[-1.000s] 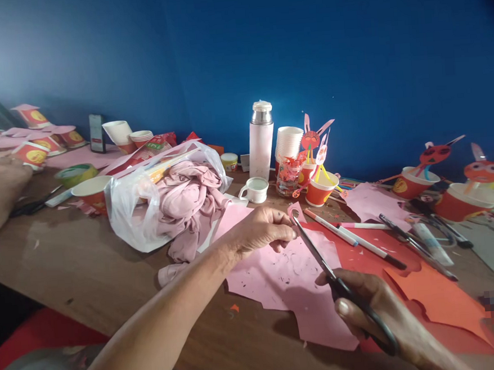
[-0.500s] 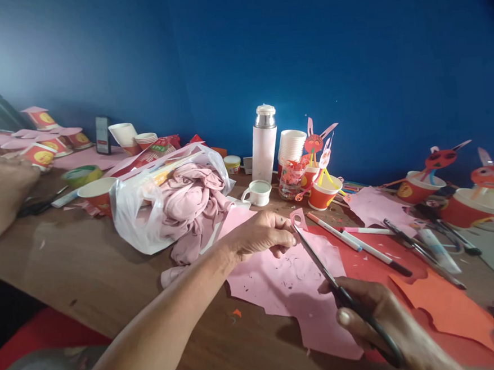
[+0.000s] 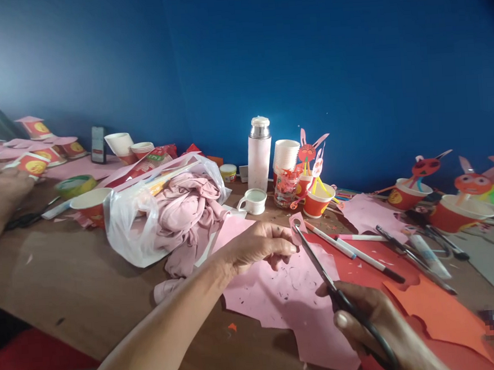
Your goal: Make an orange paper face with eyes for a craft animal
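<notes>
Between the thumb and fingers of my left hand (image 3: 262, 246) is a small piece of pink paper (image 3: 297, 221) with a round hole in it. My right hand (image 3: 370, 311) is closed around the black handles of a pair of scissors (image 3: 320, 267). The blade tips reach the pink piece near the edge of its hole; the blades look nearly together. Below both hands lies a large irregular sheet of pink paper (image 3: 275, 295), strewn with dark snippets. Under its right side is red paper (image 3: 345, 265).
Behind my left arm sits a plastic bag (image 3: 127, 227) with pink cloth (image 3: 189, 206). A mug (image 3: 254, 201), a thermos (image 3: 259, 161) and cup figures (image 3: 318, 200) stand farther back. Markers (image 3: 369, 264) and orange paper (image 3: 442, 312) lie right. At far left, another person's hand (image 3: 4, 188) touches a cup.
The view has tilted and shifted slightly, so the background sits lower and farther left. The scissor tips and the pink piece have turned slightly against each other; both hands keep their holds.
</notes>
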Tool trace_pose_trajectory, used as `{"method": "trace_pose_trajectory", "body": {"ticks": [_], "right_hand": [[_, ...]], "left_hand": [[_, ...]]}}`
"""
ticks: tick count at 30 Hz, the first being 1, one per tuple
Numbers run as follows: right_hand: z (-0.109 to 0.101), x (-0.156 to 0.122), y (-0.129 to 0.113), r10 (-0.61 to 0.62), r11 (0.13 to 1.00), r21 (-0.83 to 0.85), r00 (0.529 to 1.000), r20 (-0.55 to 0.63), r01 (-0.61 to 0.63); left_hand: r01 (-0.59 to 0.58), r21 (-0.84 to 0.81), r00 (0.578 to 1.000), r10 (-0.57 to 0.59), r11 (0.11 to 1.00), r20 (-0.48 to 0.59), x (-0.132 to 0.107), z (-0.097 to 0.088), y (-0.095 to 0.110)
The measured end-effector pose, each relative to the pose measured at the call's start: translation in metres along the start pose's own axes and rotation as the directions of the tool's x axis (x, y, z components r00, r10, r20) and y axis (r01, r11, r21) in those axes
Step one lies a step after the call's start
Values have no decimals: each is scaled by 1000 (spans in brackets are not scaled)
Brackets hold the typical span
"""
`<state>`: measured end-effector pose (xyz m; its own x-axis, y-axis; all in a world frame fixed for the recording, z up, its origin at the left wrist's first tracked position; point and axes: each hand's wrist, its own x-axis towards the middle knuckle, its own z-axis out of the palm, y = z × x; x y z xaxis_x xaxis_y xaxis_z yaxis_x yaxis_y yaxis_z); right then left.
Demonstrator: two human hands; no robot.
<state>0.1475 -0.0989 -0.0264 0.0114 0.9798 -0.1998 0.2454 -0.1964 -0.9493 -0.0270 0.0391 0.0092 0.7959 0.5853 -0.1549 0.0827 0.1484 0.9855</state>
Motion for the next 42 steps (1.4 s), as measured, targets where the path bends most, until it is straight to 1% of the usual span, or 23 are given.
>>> {"method": "trace_pose_trajectory", "body": {"ticks": [3, 5, 9, 11, 15, 20, 25, 35, 38, 42], "right_hand": [[1, 0, -2, 1, 1000, 22, 1000, -16, -1], [1, 0, -2, 7, 999, 32, 1000, -19, -6], [-3, 2, 1, 16, 1000, 9, 998, 57, -16], [-4, 3, 2, 26, 1000, -1, 996, 81, -26], [-4, 4, 4, 51, 999, -3, 996, 75, -51], [-3, 4, 5, 41, 999, 0, 995, 87, -41], [0, 2, 3, 20, 1000, -4, 999, 25, -19], [3, -3, -7, 53, 998, -18, 998, 15, -53], [2, -2, -6, 65, 998, -25, 998, 22, -65], [-3, 2, 2, 82, 995, -64, 992, 100, -76]], "left_hand": [[-37, -31, 999, 37, 999, -12, 1, 3, -1], [-46, -53, 998, 44, 998, -38, 2, 4, -2], [-27, -78, 994, 18, 997, -111, 4, 5, -3], [-29, -72, 991, 19, 997, -129, 4, 5, -3], [-27, -29, 986, 22, 999, -166, 4, 5, -2], [-12, 15, 981, 15, 1000, -193, 3, 6, 1], [-14, 22, 982, 18, 1000, -189, 1, 7, 4], [-20, 20, 991, 22, 1000, -132, 3, 1, 0], [-12, 21, 993, 15, 1000, -113, 0, 1, 3], [-15, 49, 997, 18, 999, -73, -3, 1, 7]]}}
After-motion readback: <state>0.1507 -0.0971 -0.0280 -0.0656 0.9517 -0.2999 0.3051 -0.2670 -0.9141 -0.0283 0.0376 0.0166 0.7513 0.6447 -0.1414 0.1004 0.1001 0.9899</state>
